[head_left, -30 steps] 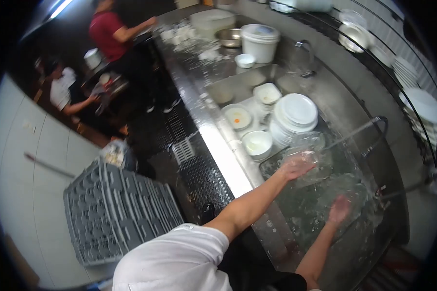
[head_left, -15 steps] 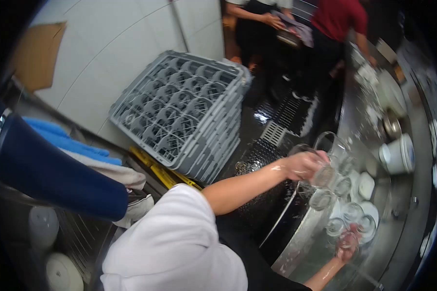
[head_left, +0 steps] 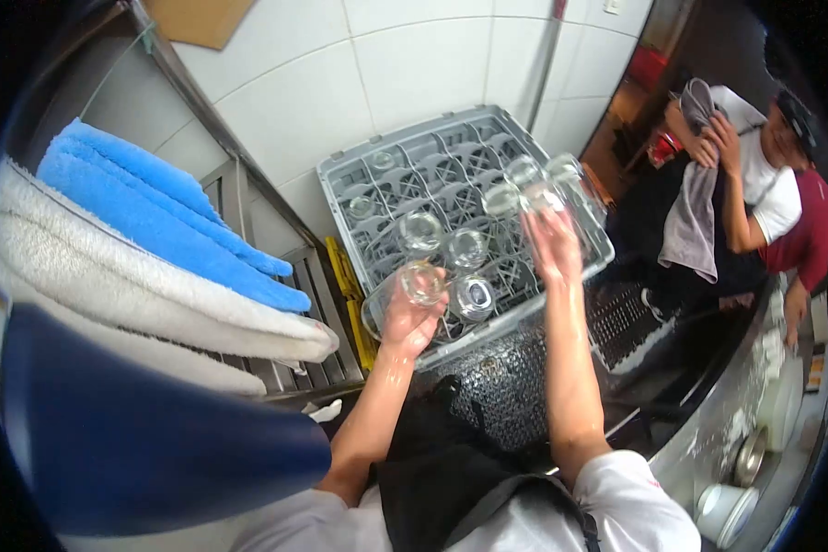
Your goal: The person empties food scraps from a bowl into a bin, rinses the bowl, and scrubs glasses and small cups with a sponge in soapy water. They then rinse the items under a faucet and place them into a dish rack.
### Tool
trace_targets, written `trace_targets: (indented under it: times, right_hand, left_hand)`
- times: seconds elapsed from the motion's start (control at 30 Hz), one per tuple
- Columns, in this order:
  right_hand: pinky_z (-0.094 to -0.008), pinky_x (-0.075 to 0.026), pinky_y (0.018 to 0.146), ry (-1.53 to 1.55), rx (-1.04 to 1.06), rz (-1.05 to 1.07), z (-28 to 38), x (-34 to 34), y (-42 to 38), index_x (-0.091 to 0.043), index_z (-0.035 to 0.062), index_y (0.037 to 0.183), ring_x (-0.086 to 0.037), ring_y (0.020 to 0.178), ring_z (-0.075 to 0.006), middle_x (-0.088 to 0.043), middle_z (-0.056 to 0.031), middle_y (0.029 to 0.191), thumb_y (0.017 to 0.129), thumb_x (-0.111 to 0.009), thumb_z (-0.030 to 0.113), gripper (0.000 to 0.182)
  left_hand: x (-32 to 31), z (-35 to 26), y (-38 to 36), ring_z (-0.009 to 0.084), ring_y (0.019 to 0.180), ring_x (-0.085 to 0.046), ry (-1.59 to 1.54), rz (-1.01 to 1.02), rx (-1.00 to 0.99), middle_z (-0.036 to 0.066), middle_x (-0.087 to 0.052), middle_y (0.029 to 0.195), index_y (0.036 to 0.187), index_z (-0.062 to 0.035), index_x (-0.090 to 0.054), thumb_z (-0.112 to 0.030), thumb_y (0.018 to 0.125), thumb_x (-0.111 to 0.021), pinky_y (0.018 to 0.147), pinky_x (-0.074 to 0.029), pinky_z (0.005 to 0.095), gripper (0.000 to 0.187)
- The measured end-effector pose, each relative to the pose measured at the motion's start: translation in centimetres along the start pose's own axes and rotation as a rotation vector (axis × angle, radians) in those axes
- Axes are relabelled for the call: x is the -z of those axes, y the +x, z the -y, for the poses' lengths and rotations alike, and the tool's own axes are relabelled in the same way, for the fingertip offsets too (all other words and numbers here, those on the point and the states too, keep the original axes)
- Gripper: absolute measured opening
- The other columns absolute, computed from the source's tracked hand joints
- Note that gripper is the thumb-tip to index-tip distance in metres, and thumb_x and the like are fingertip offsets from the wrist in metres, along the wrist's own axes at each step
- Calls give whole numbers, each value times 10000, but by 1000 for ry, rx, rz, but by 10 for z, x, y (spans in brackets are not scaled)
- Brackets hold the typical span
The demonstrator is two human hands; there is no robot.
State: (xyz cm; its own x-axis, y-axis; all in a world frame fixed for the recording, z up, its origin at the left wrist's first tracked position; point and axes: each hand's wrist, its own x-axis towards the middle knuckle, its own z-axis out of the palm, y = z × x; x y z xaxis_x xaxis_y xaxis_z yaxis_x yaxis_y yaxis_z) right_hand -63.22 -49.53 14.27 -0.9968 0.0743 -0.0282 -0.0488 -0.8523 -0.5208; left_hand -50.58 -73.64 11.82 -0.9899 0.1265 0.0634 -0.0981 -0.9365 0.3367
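Both of my hands reach over a grey glass rack [head_left: 391, 150] divided into many compartments. My left hand [head_left: 409, 322] is closed around clear drinking glasses [head_left: 423, 283], a cluster of several over the rack's near left part. On the right side, my right hand [head_left: 554, 247] grips another cluster of drinking glasses [head_left: 543, 199], held over the right part of the rack. Both forearms look wet. Glasses overlap the compartments beneath them, and the fingers are partly hidden behind the glass.
Blue towel [head_left: 156, 207] and white towels [head_left: 138, 294] hang at left, above a large dark-blue rounded object [head_left: 156, 423]. A yellow plastic piece [head_left: 351, 299] is beside the rack. At right, one person holds a grey cloth [head_left: 692, 221]; another stands behind, near a metal counter [head_left: 699, 437].
My view and both hands have swung left from the sink to the rack. Clusters of glasses have come along in both hands. A co-worker's grey cloth is now raised higher.
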Motion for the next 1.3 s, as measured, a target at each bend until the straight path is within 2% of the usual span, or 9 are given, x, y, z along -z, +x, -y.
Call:
trace_targets:
  times: [0.2, 0.23, 0.33, 0.37, 0.47, 0.7, 0.83, 1.0, 1.3]
  right_hand:
    - [-484, -479, 984, 142, 6, -23, -98, -74, 165, -379, -27, 1244, -524, 1089, -376, -471, -187, 1202, 772, -623, -120, 540]
    - [-511, -550, 851, 240, -67, 25, -107, -78, 187, -348, 32, 1250, -530, 1045, -336, -422, -134, 1230, 707, -615, -196, 647]
    - [-511, -551, 855, 222, -73, -44, -142, -72, 237, -347, 32, 1240, -525, 1065, -341, -399, -122, 1272, 735, -601, -179, 603]
    - [-522, -540, 878, 254, -99, -87, -152, -64, 246, -350, 32, 1239, -545, 1058, -357, -398, -119, 1290, 763, -580, -169, 565]
    - [-541, -522, 907, 204, -264, -89, -145, -49, 229, -360, 40, 1243, -550, 1072, -379, -408, -140, 1288, 786, -564, -160, 539]
    - [-424, -523, 957, 280, -313, -85, -122, -16, 209, -411, -79, 1117, -583, 1024, -387, -503, -182, 1081, 749, -637, -159, 440]
    - [-445, -527, 938, 268, -366, -89, -124, -10, 189, -389, -43, 1141, -587, 1015, -384, -513, -173, 1093, 736, -656, -146, 495]
    - [-462, -510, 910, 140, -320, -151, -142, -23, 160, -362, 12, 1191, -586, 1008, -345, -497, -176, 1144, 795, -607, -106, 480]
    - [-477, -504, 919, 33, -416, -186, -99, -11, 125, -377, -28, 1170, -598, 1029, -337, -532, -169, 1095, 820, -581, -86, 409]
  left_hand:
    - [14, -29, 3, 267, 865, -666, -71, -125, -209, 175, -592, 1137, 1071, -75, -589, -145, 857, -647, 692, -606, 303, 232]
    - [23, -31, 10, 277, 920, -651, -136, -153, -204, 180, -585, 1153, 1123, -86, -568, -107, 866, -624, 712, -603, 309, 264]
    - [16, -33, 59, 284, 984, -627, -155, -334, -458, 186, -585, 1154, 1158, -95, -544, -64, 874, -593, 756, -593, 314, 290]
    - [13, -40, 74, 286, 1019, -607, -192, -251, -461, 178, -590, 1138, 1168, -91, -530, -21, 880, -557, 792, -582, 319, 297]
    - [25, -69, 125, 279, 999, -607, -159, -168, -529, 156, -585, 1138, 1168, -59, -527, -1, 885, -546, 808, -576, 325, 290]
    - [50, -102, 224, 297, 1088, -542, -185, -496, -838, 151, -520, 1192, 1173, 28, -507, 11, 826, -641, 961, -519, 420, 372]
    - [54, -112, 234, 385, 1091, -546, -290, -518, -844, 164, -530, 1164, 1154, 39, -518, 38, 834, -629, 931, -541, 422, 339]
    - [55, -109, 233, 353, 1071, -558, -172, -571, -871, 170, -537, 1160, 1097, 53, -530, 37, 829, -623, 944, -531, 431, 285]
    - [52, -90, 226, 316, 1086, -567, -75, -595, -842, 123, -565, 1140, 1059, -31, -561, 8, 789, -685, 986, -479, 444, 300]
